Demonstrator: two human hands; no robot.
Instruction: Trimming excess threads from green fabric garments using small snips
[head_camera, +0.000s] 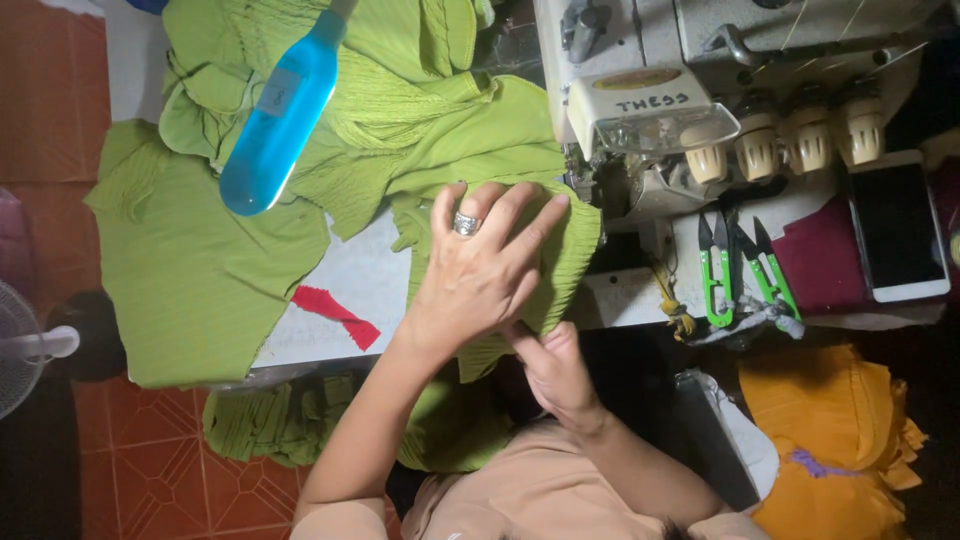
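A piece of lime-green ribbed fabric (560, 262) lies on the white sewing table (360, 275), in front of the sewing machine (640, 110). My left hand (478, 272), with a ring on one finger, lies flat on it with the fingers spread. My right hand (556, 374) is just below, at the table's near edge. Its fingers pinch the lower edge of the same fabric, which hangs down towards my lap. More green fabric (380, 90) is heaped across the table to the left and behind.
A blue plastic bottle (272, 125) lies on the heaped fabric. A red scrap (336, 316) sits near the table edge. Two green thread snips (738, 270) and a phone (896, 228) lie right of the machine. Orange fabric (830, 440) is piled at the lower right. A fan (22, 345) stands at the left.
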